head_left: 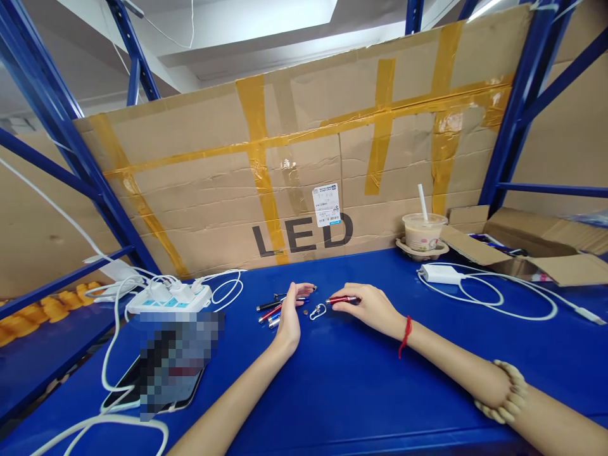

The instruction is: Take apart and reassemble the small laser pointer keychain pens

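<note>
Right hand (373, 307) pinched closed on 1 red pen-like tube (342, 299), left hand (289, 320) upright, fingers extended, beside tube cluster (270, 313), its grip unclear.

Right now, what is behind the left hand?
Slim black, red and blue tubes poke out left of the left hand; a blue piece shows to its right. The hand covers what lies between, so their number is unclear.

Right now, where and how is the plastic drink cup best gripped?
Probably around the round wall of the plastic drink cup, below its rim, from the front left: the cardboard carrier surrounds the base, the straw sticks up, and the open cardboard box crowds the right.
</note>
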Motion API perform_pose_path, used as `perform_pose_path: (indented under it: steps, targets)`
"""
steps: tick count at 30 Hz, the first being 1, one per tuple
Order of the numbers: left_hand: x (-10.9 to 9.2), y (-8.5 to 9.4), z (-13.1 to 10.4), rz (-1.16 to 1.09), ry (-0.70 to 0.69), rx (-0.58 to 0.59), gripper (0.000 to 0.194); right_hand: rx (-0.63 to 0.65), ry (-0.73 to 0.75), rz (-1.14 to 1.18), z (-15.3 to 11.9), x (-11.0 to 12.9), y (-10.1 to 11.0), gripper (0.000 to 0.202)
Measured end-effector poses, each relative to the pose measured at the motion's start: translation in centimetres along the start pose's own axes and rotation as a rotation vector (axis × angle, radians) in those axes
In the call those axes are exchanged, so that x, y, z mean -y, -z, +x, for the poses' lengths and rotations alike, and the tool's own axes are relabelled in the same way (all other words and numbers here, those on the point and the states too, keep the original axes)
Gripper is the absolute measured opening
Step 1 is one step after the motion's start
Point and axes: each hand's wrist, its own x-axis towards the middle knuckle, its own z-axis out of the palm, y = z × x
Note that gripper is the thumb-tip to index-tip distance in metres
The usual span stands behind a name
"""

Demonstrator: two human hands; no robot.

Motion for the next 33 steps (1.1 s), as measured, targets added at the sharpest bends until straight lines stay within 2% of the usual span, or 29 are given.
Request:
perform_pose_path:
  steps: [33]
  targets:
    - [-0.15, 0.10, 0.11, -0.005, 0.045, -0.031, 0.048, 0.000, 0.003, -0.013, -0.13, 0.44, 0.04, 0.022]
